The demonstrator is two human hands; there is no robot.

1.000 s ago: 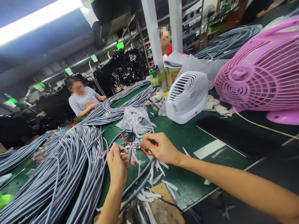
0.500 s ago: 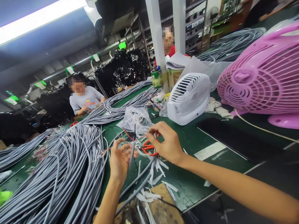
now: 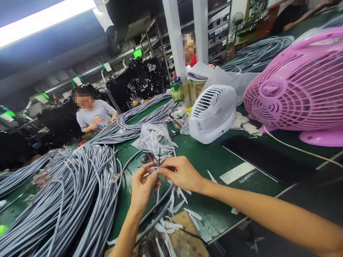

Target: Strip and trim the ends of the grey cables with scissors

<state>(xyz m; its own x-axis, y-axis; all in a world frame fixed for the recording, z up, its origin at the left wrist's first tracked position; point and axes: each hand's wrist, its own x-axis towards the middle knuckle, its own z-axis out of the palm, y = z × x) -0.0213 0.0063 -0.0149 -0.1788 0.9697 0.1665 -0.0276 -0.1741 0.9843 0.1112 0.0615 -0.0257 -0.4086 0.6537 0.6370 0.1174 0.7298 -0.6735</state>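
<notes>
My left hand (image 3: 144,183) pinches the end of a grey cable, its fingers closed near the middle of the view. Against its fingertips, my right hand (image 3: 183,173) is closed on the same cable end. Thin red and black wires (image 3: 159,159) fan upward from between the two sets of fingertips. Most of the held cable end is hidden by the fingers. Grey cable (image 3: 160,211) runs on the table below the hands. Orange-red scissor handles (image 3: 176,168) show only slightly behind my right hand. White strips (image 3: 178,205) lie scattered below.
A large bundle of grey cables (image 3: 78,191) covers the left side. Behind my hands lies a clear plastic bag (image 3: 156,136) of white pieces. A white fan (image 3: 213,115) and a pink fan (image 3: 294,90) stand right. A co-worker (image 3: 95,114) sits across the table.
My hands have come together at the cable end. My left fingers, loosely spread before, are now closed on it. The scissor handles are now mostly covered by my right hand.
</notes>
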